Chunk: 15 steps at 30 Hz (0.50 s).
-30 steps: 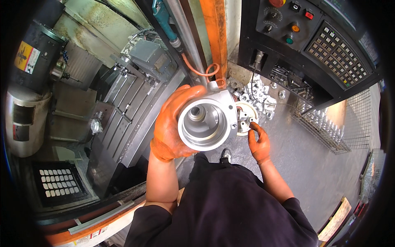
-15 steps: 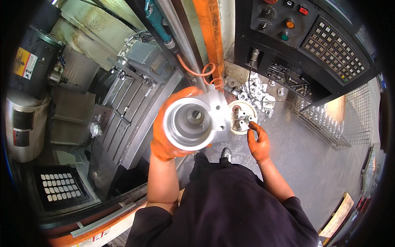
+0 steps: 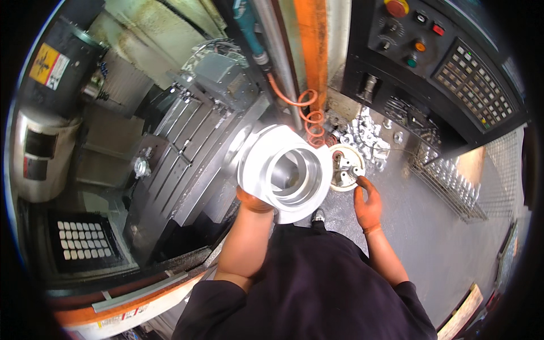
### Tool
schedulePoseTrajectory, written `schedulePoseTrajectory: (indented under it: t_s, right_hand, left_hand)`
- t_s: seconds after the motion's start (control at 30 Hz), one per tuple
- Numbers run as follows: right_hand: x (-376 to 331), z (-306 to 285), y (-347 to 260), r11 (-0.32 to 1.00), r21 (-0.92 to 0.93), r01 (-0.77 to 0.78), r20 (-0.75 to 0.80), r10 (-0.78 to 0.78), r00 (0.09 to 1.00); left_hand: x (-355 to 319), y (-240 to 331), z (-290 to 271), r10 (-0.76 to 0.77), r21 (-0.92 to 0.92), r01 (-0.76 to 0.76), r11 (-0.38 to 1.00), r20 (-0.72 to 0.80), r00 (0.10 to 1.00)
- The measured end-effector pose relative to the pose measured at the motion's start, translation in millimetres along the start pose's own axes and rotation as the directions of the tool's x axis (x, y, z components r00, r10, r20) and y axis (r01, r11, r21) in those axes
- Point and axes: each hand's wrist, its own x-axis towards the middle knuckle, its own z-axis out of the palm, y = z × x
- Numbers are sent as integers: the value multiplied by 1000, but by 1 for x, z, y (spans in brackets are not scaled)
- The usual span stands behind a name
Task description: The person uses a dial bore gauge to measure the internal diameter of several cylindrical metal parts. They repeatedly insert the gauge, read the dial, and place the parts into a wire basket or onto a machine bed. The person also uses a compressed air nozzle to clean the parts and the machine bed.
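Metal housing (image 3: 286, 173) in left hand (image 3: 253, 202) fingers (clasped beneath) | right hand (image 3: 368, 205) fingers pinch disc (image 3: 344, 174)

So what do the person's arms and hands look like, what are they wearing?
Both hands wear snug orange gloves that end at the wrist: the left hand and the right hand. The forearms are bare above the gloves. A dark, near-black short-sleeved shirt covers the upper arms and torso. No watch, bands or markings show.
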Motion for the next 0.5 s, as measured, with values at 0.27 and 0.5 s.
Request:
schedulePoseTrajectory:
  t_s: [0.27,0.5]
  right_hand:
    - [0,2,-1,999,-13,43,22,-42,999]
    - [0,2,-3,999,-28,46,28,-45,999]
  left_hand:
    - [6,-2,29,108,-774,69,630,175,979]
    - [5,14,33,28,-716,119,688,189,982]
